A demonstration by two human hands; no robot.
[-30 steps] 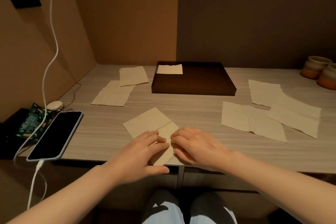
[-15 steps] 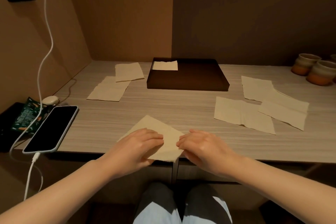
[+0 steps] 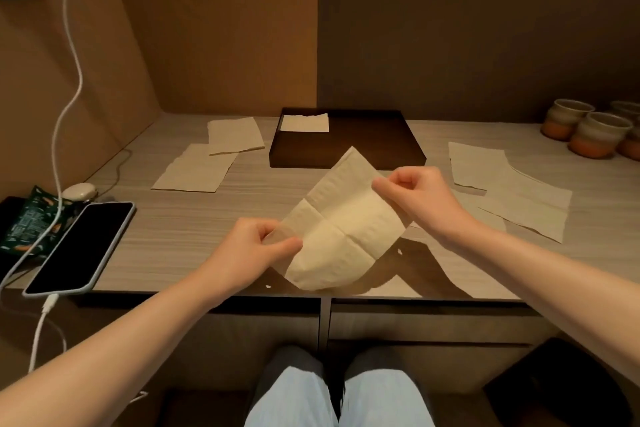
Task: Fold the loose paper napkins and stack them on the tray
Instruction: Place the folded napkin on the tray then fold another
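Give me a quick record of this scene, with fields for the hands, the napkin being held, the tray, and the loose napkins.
left hand: pinches held napkin's left corner
right hand: pinches its right edge
held napkin: opened out, creased, lifted above table
tray: dark, one folded napkin in far left corner
loose napkins: two left, several right

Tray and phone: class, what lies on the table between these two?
In the head view, two unfolded napkins lie overlapping on the table between the tray and the phone; the remaining stretch is bare wood.
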